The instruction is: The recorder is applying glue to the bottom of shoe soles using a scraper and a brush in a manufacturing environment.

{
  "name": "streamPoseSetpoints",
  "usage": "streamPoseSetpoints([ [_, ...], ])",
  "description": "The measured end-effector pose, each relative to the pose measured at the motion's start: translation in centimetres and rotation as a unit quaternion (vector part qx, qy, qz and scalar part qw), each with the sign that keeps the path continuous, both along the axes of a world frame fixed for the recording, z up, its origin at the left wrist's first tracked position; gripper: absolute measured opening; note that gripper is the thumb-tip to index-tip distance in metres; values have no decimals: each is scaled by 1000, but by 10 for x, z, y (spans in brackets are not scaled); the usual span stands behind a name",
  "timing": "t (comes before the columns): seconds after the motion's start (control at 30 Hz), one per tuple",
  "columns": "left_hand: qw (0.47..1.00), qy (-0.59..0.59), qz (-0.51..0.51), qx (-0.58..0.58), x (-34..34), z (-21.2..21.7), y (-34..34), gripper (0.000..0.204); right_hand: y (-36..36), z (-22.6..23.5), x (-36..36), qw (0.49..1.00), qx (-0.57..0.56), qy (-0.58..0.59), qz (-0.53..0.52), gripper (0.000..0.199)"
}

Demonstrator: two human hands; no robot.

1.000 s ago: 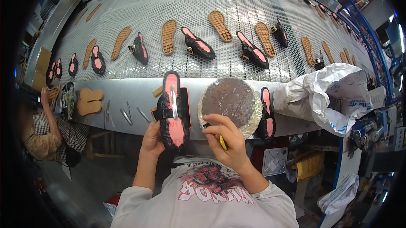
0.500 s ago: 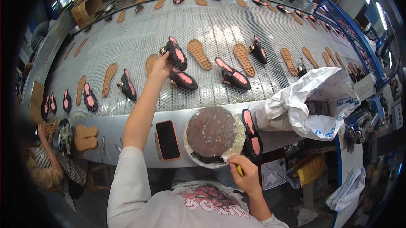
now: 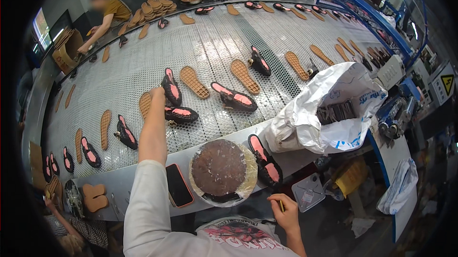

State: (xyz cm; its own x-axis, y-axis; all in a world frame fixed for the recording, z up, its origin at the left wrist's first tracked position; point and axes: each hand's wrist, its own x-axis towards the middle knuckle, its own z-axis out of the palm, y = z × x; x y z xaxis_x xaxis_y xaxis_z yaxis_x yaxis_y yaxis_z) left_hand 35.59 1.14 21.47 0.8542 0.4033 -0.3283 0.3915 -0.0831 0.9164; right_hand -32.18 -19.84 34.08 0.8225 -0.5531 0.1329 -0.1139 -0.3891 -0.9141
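Observation:
My left hand (image 3: 156,95) reaches over the mesh conveyor and closes on the side of a black woven shoe (image 3: 171,87) with a pink insole; its fingertips are mostly hidden. A similar shoe (image 3: 182,114) lies just below it, and a tan ridged outsole (image 3: 145,104) is partly covered by the hand. My right hand (image 3: 285,211), near my body, grips a small tool by its yellow handle (image 3: 282,206); the tool's head cannot be made out. To its left stands a round tub (image 3: 250,180) with a brown, crusted disc (image 3: 222,167) on top.
Rows of shoes and outsoles (image 3: 245,76) cover the mesh belt (image 3: 205,128). On the metal ledge lie a phone (image 3: 180,188), tan sole pieces (image 3: 94,197) and a black-and-pink shoe (image 3: 265,161). A white sack (image 3: 296,128) stands at right. Co-workers (image 3: 112,13) stand across the belt.
My right hand has drawn back from the tub's rim with the yellow-handled tool. My left hand stays at the same shoe. The whole view has swung, bringing more of the co-workers in.

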Motion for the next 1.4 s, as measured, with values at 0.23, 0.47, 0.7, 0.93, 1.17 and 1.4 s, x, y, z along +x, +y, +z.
streamPoseSetpoints([
  [0.23,893,-275,-116,338,-100,73,-74,28,-13,1,-4,1000,0,5,24,10],
  [0.47,923,79,-365,-93,-190,62,-200,24,-19,6,-29,1000,-15,-19,9,10],
  [0.7,909,-73,-405,-68,-222,109,-195,24,-13,22,-36,998,-21,-54,-8,10],
  [0.93,808,-379,-443,89,-387,227,-70,27,-2,71,34,974,-141,-167,54,59],
  [1.17,831,-357,-427,14,-516,229,4,16,39,76,56,960,-69,74,260,101],
  [1.4,896,-285,-340,-11,-533,220,16,16,57,67,57,960,-101,34,260,96],
])
